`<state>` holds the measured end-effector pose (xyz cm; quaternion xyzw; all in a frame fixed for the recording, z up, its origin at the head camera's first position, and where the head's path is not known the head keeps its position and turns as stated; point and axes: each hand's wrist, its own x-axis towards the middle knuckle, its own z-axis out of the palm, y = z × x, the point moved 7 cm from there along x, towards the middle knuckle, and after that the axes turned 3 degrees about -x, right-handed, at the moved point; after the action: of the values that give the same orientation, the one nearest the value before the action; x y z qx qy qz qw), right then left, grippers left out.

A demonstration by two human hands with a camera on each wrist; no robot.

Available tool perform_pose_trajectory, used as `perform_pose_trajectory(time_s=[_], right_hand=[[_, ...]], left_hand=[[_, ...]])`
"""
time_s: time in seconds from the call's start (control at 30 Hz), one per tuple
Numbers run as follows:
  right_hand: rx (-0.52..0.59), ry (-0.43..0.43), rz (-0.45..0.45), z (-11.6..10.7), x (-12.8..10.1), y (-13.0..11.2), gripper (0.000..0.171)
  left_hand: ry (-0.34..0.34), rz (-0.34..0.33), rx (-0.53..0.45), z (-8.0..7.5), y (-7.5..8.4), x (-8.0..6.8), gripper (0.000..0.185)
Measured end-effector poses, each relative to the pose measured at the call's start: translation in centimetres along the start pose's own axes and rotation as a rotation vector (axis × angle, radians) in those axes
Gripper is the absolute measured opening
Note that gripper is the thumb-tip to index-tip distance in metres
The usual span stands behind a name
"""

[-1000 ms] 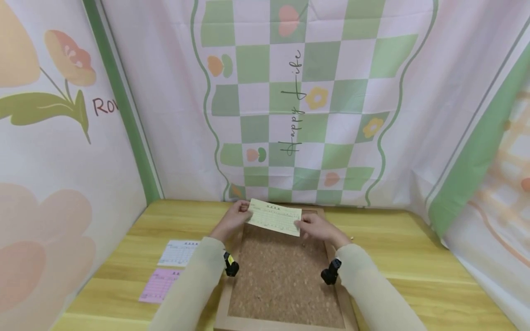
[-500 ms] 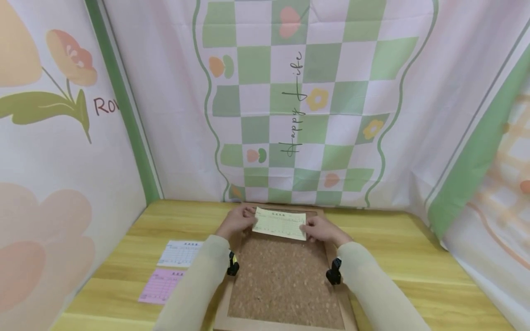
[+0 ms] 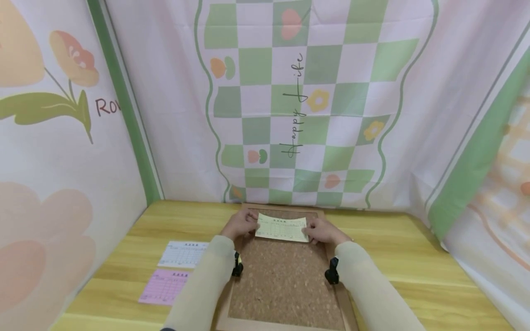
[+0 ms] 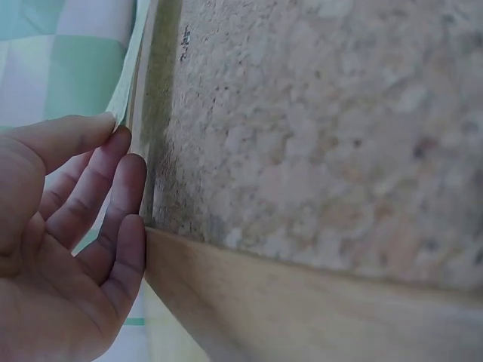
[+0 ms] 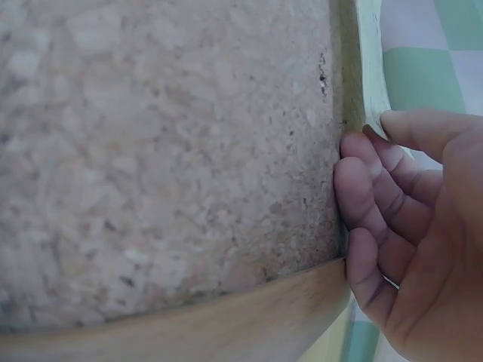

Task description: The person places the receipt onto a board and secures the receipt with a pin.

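A pale yellow printed paper slip (image 3: 282, 228) spans the space between both hands, over the far end of a wood-framed cork board (image 3: 285, 280). My left hand (image 3: 242, 224) pinches its left end between thumb and forefinger; the left wrist view shows that hand (image 4: 83, 204) with the slip's edge (image 4: 127, 83) at the thumb tip. At the other end my right hand (image 3: 325, 231) pinches the slip. In the right wrist view the right hand's (image 5: 411, 204) lower fingers lie against the board's edge, the slip (image 5: 371, 68) seen nearly edge-on.
Left of the board, a white printed slip (image 3: 182, 254) and a pink one (image 3: 163, 287) lie on the wooden table (image 3: 112, 276). The left forearm covers part of them. Behind the table hangs a green and white checked curtain (image 3: 285, 101).
Both hands have brought the yellow slip slightly right and down toward the board's far end. It was tilted a second ago and now lies more level.
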<state>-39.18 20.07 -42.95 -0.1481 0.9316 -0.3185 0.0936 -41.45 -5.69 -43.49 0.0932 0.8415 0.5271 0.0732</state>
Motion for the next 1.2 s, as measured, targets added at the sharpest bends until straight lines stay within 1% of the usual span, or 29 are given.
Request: perform_pose_trajectory(time_s=[0.17,0.33,0.47,0.6,0.77,1.0,1.2], right_hand=[[-0.016,0.022,0.016,0.1,0.2,0.4,0.031],[-0.029,0.039,0.047,0.4,0.4,0.8,0.033],[-0.030,0.041,0.051,0.5,0.4,0.7,0.032],[-0.039,0.038,0.040,0.6,0.4,0.5,0.033],[-0.064,0.045,0.041,0.6,0.4,0.6,0.032],[-0.073,0.068,0.086,0.3,0.5,0.9,0.030],[-0.082,0.062,0.076,0.4,0.6,1.0,0.028]], left_hand=[[0.026,0.000,0.027,0.3,-0.5,0.6,0.022],[0.050,-0.023,0.052,0.4,-0.6,0.4,0.024],[0.080,-0.050,0.051,0.4,-0.9,0.4,0.024],[0.113,-0.035,0.085,0.4,-1.2,0.7,0.023],[0.131,-0.035,0.105,0.4,-0.8,0.4,0.020],[0.155,-0.017,0.131,0.3,0.1,-0.2,0.016],[0.148,-0.023,0.154,0.6,-0.2,-0.1,0.024]])
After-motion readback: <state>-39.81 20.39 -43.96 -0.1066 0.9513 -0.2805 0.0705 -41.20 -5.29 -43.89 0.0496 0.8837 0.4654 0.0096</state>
